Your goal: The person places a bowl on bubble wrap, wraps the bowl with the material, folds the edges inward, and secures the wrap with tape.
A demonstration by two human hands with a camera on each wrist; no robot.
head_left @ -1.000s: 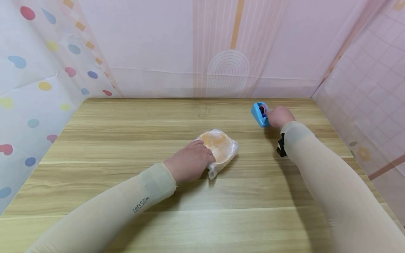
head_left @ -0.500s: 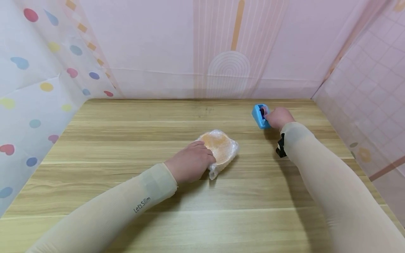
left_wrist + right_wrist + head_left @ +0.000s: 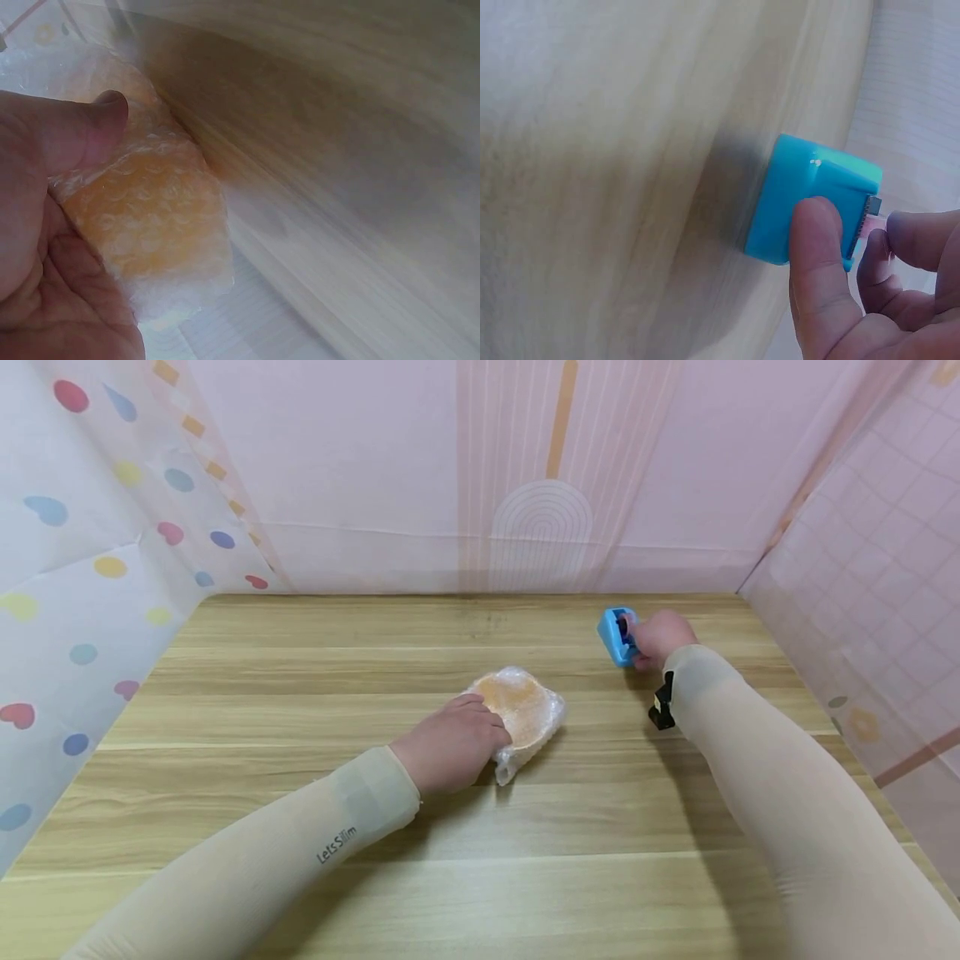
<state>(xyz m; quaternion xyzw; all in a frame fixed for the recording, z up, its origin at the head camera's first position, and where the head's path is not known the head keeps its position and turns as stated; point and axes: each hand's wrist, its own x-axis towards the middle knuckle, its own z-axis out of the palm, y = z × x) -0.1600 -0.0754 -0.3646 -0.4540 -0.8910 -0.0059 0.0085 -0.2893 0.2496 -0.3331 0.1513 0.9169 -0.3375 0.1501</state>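
Toward the middle of the table lies a round orange-yellow object, like a shallow bowl, wrapped in bubble wrap [image 3: 528, 710]. My left hand [image 3: 453, 743] grips its near left edge, the thumb on one side in the left wrist view and the other fingers mostly hidden. Farther back on the right stands a light blue tape dispenser [image 3: 613, 639], with my right hand [image 3: 663, 637] at its near right end. In the right wrist view two fingertips pinch the end of the pinkish tape [image 3: 870, 225] at the toothed cutter, while another finger presses against the dispenser's blue front.
The wooden table [image 3: 247, 710] reaches back to a pink patterned wall sheet [image 3: 360, 477]. A dotted sheet [image 3: 67, 610] closes off the left side and a grid-patterned one [image 3: 885, 568] the right. A black wrist camera [image 3: 662, 706] hangs under the right sleeve.
My right hand has turned slightly at the dispenser, and a lower finger now shows against its near end. The left hand and the wrapped object have stayed in place.
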